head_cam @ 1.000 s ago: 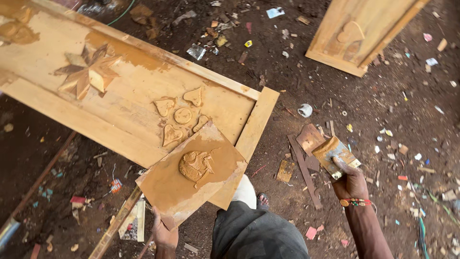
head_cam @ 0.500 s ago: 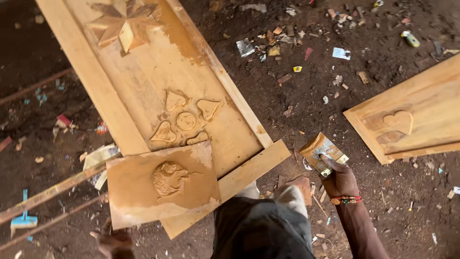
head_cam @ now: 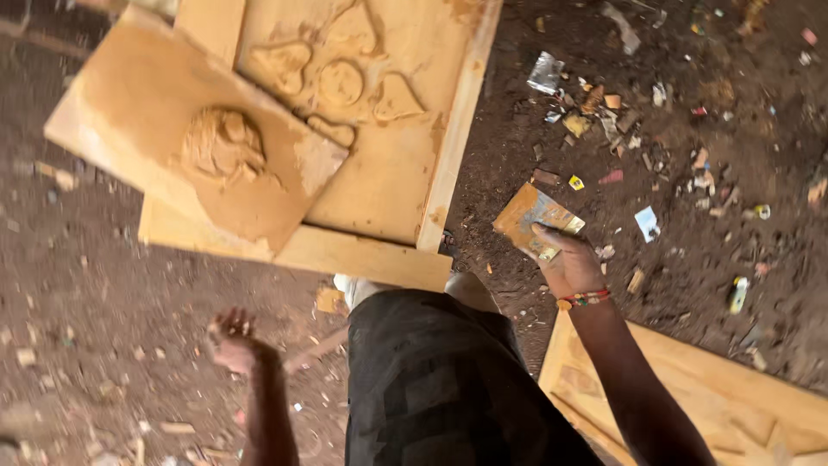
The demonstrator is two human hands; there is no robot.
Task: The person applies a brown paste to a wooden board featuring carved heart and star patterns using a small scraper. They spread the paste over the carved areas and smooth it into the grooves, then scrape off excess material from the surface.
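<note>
Already the flat scraper [head_cam: 535,220] carries a coat of tan filler over most of its blade, with a paler, cleaner strip toward its lower right corner, so it looks loaded and in use rather than fresh. It sits out over the dirt floor [head_cam: 690,259], just past the lower right corner of the door panel [head_cam: 388,173], pinched by the right hand [head_cam: 569,263], thumb on top and fingers curled beneath.

As for progress, I would judge the filling partly done: darker putty smears show around the carved hearts and round boss [head_cam: 341,82] on the door panel and along its right edge rail, while the wide frame piece across its near end [head_cam: 362,259] looks bare, pale wood.

On the near left corner of the door panel rests a smaller board [head_cam: 172,129], tilted and overhanging the edge, with a lump of tan filler [head_cam: 222,142] piled at its middle and a thin film spread across most of its face. Plenty of filler remains there.

The left hand [head_cam: 231,338] hangs free below that board, touching nothing, fingers loosely curled and somewhat blurred.

Further out, another carved wooden panel [head_cam: 733,406] lies at the lower right, apparently unfilled, and scraps of foil, paper and wood chips [head_cam: 604,112] litter the ground beyond.
</note>
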